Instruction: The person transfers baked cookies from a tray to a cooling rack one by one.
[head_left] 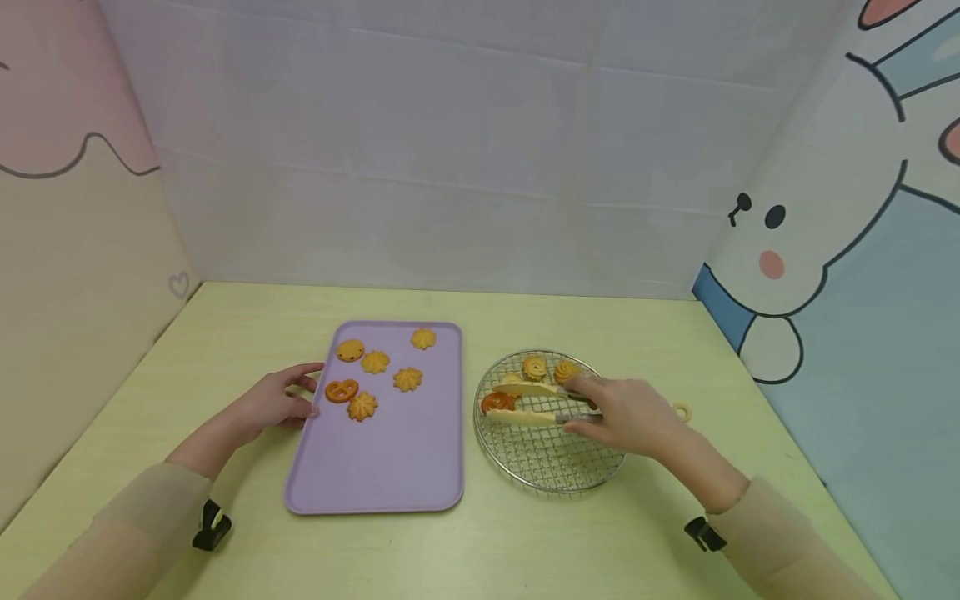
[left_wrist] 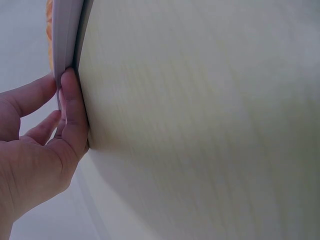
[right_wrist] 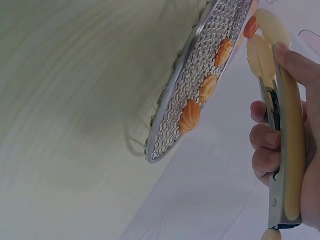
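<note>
My right hand (head_left: pixel 626 414) grips tongs (right_wrist: pixel 287 150) with cream tips, held over a round wire rack (head_left: pixel 551 467). The tongs' tips stand apart, on either side of a reddish-brown pretzel (head_left: pixel 498 402) at the rack's left. Swirled round cookies (head_left: pixel 535 367) lie toward the rack's far side, one partly behind the upper tip. On the left, my left hand (head_left: pixel 272 402) holds the left edge of a lilac tray (head_left: pixel 382 471), its fingers (left_wrist: pixel 75 110) at the rim in the left wrist view. The tray bears flower-shaped cookies (head_left: pixel 362 406), another pretzel (head_left: pixel 341 391) and a round dotted cookie (head_left: pixel 349 350).
Tray and rack stand side by side on a pale wood-grain table (head_left: pixel 247 333), a narrow gap between them. A small ring (head_left: pixel 682 412) shows at the rack's right, beside my right wrist. Printed cloth walls (head_left: pixel 450 167) enclose the table at the back and sides.
</note>
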